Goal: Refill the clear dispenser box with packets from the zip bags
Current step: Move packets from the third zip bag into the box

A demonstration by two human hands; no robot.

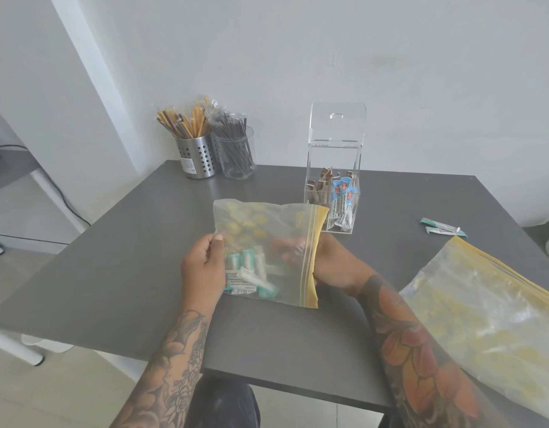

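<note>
Left hand [203,267] pinches bag [267,251] edge; right hand [293,250] inside, fingers unclear. Box [335,180] at 12 o'clock, second bag [489,319] at 3.

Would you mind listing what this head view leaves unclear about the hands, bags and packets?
- Right hand: inside the zip bag, blurred by plastic; whether its fingers grip a packet is unclear.
- Second zip bag: cut off by the right edge.
- Packets in the dispenser box: print too small to read.
- Left hand pinches the bag's edge.

Head view, angled down, close over table [137,273]
</note>
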